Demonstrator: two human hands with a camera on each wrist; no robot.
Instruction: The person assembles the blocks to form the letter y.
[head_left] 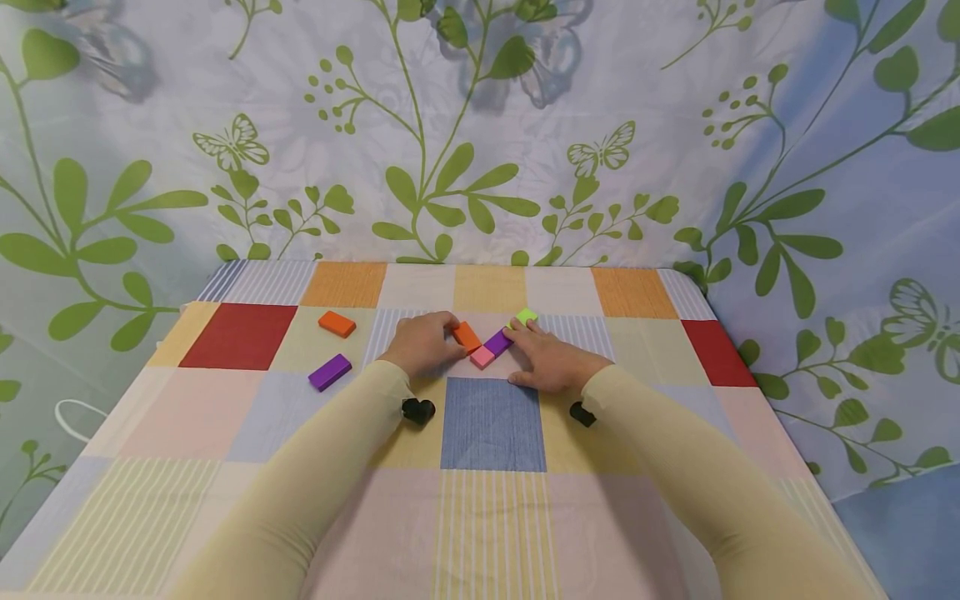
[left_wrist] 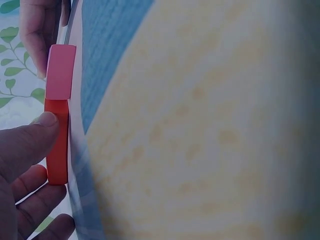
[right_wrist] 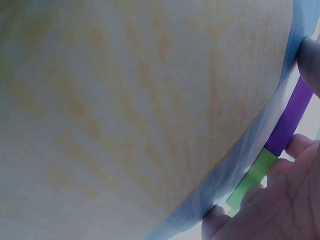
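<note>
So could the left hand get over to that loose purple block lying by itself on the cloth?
Probably yes. The purple block lies flat and alone just to the left of the left hand, with only bare tablecloth between them. That hand is now touching the orange block, so it would need to let go first.

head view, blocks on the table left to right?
Loose purple block → loose orange block → orange block at the left hand → pink block → purple block → green block by the right hand.
</note>
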